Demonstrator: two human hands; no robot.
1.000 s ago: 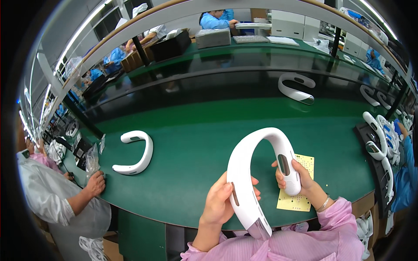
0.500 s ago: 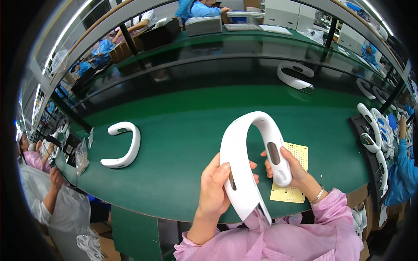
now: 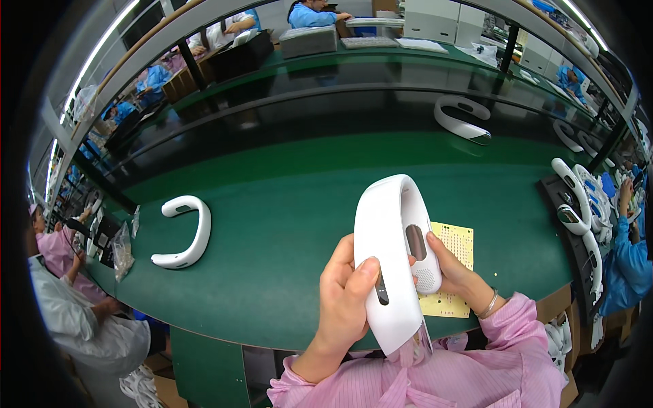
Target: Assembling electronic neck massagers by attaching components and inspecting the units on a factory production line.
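Both of my hands hold a white U-shaped neck fan [image 3: 389, 224] in front of my chest, its curved middle pointing away from me. My left hand [image 3: 348, 289] is closed round the left arm, the thumb beside a dark oval panel. Around the right arm, my right hand [image 3: 452, 265] is closed, with its thumb along the outer edge near a dark oval window and a dotted grille. The near end of the left arm shows a clear or hollow opening. Beneath my right hand a yellow card [image 3: 452, 238] with rows of marks lies partly hidden.
On the green table [image 3: 286, 224], another white neck fan [image 3: 201, 234] lies at the left. A further one [image 3: 462, 122] rests on the dark strip at the back. To the right stands a black tray [image 3: 575, 251] with white parts. A person [image 3: 102, 319] works at the left.
The held neck fan has turned so its two arms look closer together, and it has shifted slightly right. Both hands keep their grip. The whole view has shifted slightly.
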